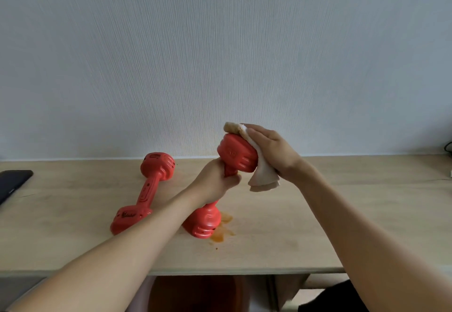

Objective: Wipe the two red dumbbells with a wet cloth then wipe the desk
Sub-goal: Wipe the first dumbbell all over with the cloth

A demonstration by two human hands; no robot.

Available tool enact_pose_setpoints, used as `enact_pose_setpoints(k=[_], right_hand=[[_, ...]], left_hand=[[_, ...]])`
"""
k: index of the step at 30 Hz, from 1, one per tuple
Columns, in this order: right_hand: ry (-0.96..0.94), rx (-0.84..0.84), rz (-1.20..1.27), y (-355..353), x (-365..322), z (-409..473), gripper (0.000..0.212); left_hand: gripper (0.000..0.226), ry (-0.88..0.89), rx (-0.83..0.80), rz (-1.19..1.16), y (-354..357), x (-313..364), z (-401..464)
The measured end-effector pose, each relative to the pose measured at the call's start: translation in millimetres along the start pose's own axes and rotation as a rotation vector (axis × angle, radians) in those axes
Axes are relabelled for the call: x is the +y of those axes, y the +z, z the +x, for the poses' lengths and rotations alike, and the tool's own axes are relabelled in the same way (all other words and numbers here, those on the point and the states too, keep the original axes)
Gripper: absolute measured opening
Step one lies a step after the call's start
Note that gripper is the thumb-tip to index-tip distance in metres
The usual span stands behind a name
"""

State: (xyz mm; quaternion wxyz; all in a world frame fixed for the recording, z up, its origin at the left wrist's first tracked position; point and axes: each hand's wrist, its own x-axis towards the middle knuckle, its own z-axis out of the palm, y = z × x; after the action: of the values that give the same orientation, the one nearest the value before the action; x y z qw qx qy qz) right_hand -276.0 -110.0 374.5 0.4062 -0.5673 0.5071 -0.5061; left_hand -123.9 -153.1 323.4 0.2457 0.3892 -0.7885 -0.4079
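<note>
One red dumbbell (236, 155) stands tilted on its lower head on the wooden desk (342, 214). My left hand (215, 182) grips its handle. My right hand (271, 150) presses a white cloth (263, 177) against the side and top of the upper head; the cloth's top corner looks stained brown. The second red dumbbell (146, 189) lies flat on the desk to the left, untouched. An orange-brown smear (221, 233) marks the desk beside the standing dumbbell's lower head.
A black flat device (12, 182) lies at the desk's left edge. Cables (448, 150) show at the far right edge. A pale wall rises right behind the desk. Below the desk's front edge a dark reddish object (195, 294) is visible.
</note>
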Motion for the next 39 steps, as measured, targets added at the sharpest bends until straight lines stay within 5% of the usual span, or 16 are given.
enact_pose_setpoints(k=[13,17,21,30,35,39], right_hand=[[0.0,-0.083,0.231,-5,18,-30,0.051],[0.006,-0.095,0.014,0,20,-37,0.077],[-0.004,0.068,-0.37,8,26,-38,0.097],[-0.135,0.274,-0.58,28,16,-31,0.075],[-0.272,0.311,-0.686,45,38,-24,0.079],[-0.325,0.35,-0.693,62,47,-10,0.082]], left_hand=[[0.025,-0.049,0.016,-0.015,0,5,0],[0.02,-0.049,-0.026,-0.051,-8,6,1],[0.009,0.004,-0.089,-0.037,-14,1,1],[0.041,0.122,-0.216,-0.085,-26,2,-15],[0.057,0.151,-0.137,-0.018,-20,-20,-8],[0.046,0.203,-0.021,-0.048,-15,-31,-4]])
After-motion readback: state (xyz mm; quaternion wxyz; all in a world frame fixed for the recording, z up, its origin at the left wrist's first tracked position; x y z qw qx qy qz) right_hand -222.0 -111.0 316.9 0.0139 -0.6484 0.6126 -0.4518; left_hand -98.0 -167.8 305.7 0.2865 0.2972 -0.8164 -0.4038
